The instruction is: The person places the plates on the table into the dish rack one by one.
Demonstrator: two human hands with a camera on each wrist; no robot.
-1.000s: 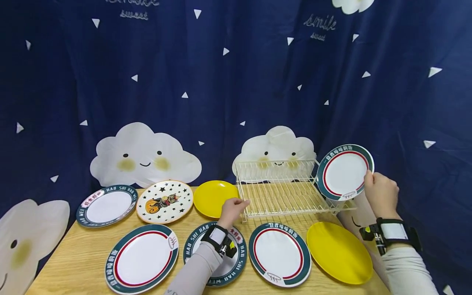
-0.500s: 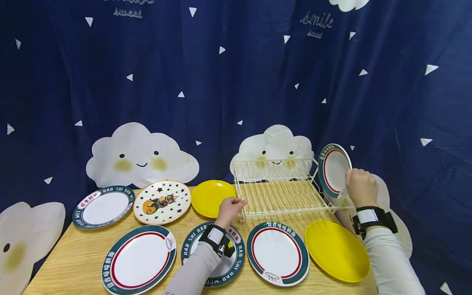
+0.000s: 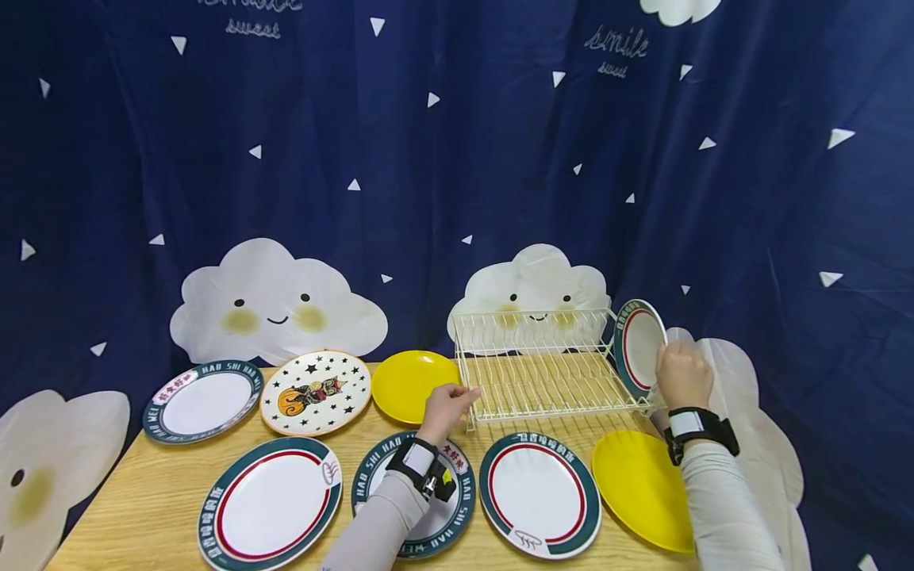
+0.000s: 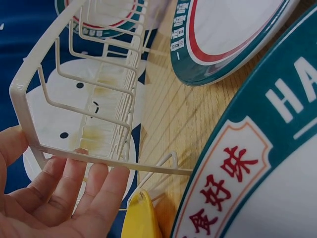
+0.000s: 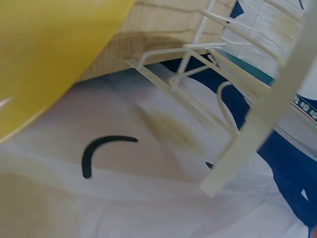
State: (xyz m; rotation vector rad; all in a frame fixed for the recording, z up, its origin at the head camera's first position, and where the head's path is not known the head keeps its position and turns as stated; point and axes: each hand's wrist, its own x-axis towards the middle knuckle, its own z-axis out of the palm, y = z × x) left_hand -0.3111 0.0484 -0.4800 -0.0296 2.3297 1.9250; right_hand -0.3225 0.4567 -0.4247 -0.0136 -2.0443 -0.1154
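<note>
A cream wire dish rack (image 3: 543, 350) stands at the back of the wooden table. My left hand (image 3: 444, 408) holds its left end; the left wrist view shows thumb and fingers around the end frame (image 4: 24, 106). At the opposite end my right hand (image 3: 684, 374) grips the right edge of a white plate with a green rim and red ring (image 3: 641, 353). That plate stands on edge, tilted, its lower rim down at the rack's right end. In the right wrist view part of its green rim (image 5: 303, 106) shows behind the rack's wires, and the hand is almost wholly out of frame.
Green-rimmed plates (image 3: 270, 503) (image 3: 540, 496) lie in front, with another (image 3: 457, 476) under my left forearm. A yellow plate (image 3: 639, 492) lies at the right, partly behind my right sleeve. Along the back are a green-rimmed plate (image 3: 207, 402), a cat-patterned plate (image 3: 316, 392) and a yellow plate (image 3: 410, 385).
My right hand has moved left and lower with the plate, turning it from facing front to nearly edge-on at the rack's right end. The left hand stays on the rack.
</note>
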